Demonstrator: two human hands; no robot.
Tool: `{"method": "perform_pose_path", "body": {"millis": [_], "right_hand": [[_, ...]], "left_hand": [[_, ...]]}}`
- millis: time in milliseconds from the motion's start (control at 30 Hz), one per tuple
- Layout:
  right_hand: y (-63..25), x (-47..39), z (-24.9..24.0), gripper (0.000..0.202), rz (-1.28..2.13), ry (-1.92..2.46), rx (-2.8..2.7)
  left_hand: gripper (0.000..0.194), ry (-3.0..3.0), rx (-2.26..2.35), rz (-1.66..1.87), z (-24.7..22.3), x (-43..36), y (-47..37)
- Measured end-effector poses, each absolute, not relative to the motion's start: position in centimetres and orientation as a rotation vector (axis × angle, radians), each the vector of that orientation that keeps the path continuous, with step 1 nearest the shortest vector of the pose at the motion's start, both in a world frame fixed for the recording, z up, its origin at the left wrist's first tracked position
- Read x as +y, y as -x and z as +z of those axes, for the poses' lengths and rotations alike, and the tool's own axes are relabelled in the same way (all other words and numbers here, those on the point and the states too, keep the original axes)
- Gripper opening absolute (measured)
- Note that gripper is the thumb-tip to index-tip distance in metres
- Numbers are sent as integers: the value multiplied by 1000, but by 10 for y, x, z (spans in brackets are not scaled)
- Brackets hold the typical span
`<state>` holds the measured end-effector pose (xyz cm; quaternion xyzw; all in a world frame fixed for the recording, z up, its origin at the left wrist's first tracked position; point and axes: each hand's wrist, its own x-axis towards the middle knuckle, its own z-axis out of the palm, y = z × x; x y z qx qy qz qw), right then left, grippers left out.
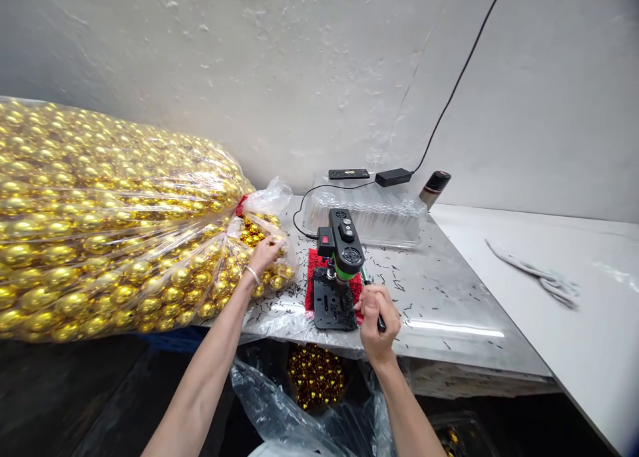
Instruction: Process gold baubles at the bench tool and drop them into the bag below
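Observation:
A huge clear bag of shiny gold balls (114,224) fills the left side, its neck bound with a red tie (241,205). At the opening beside that tie is my left hand (268,252), fingers pinched together among gold balls; what they hold, if anything, is too small to make out. My right hand (378,314) is wrapped round the black handle (382,324) of a small black bench machine (347,244). The machine has a green ring and a black base plate (327,305), and stands on a red mat (309,284) strewn with black bits.
Clear plastic trays (369,214) stand behind the machine, with a power adapter (393,177) and a black device (348,173) on top. A spray can (435,188) is beside them. Gold balls (317,376) lie in a lined container below the metal table (469,317). White straps (539,274) lie right.

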<state>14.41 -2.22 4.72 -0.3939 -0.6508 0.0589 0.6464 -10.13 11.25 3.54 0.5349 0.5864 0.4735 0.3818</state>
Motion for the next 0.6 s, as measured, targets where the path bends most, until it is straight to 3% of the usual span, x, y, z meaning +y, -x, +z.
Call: {"method": "perform_pose_path", "body": {"millis": [233,600], "right_hand": [[-144,-23,47,26,136,885,-1486],[-144,-25,48,26,150,907,-1508]], "left_hand": [[25,-722,1148,1371,45,46,99],[29,-393,966,1036,18,-9,21]]}}
